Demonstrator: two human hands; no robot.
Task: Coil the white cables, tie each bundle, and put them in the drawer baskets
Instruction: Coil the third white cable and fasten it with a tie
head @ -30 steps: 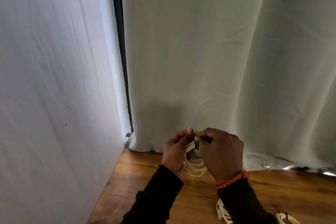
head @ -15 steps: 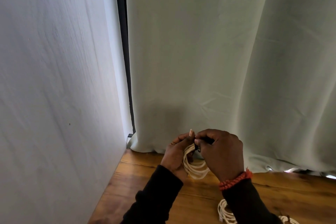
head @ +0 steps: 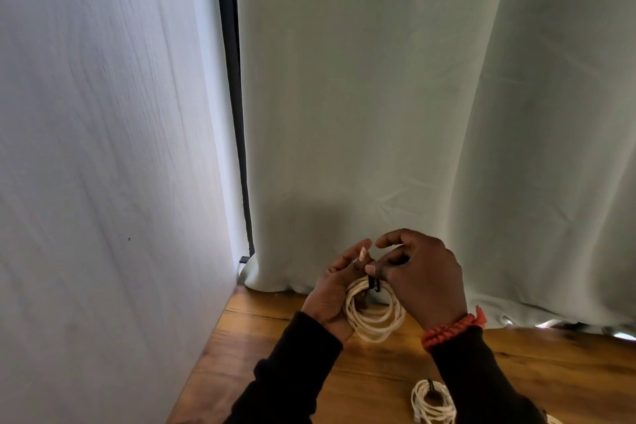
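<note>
Left hand (head: 335,289) cups the round coil of smooth white cable (head: 373,315) above the wooden table (head: 378,382); right hand (head: 421,280) pinches its black tie (head: 374,283). Coil's more exposed now, index finger lifted.

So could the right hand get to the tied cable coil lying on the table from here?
Probably yes. The tied coil lies uncovered on the wooden table beside the right sleeve, but the right hand is busy with the black tie on the held coil.

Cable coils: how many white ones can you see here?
2 for sure: one coil held in both hands, one tied coil lying on the wooden table. A white sliver at the bottom edge may be a third.
</note>
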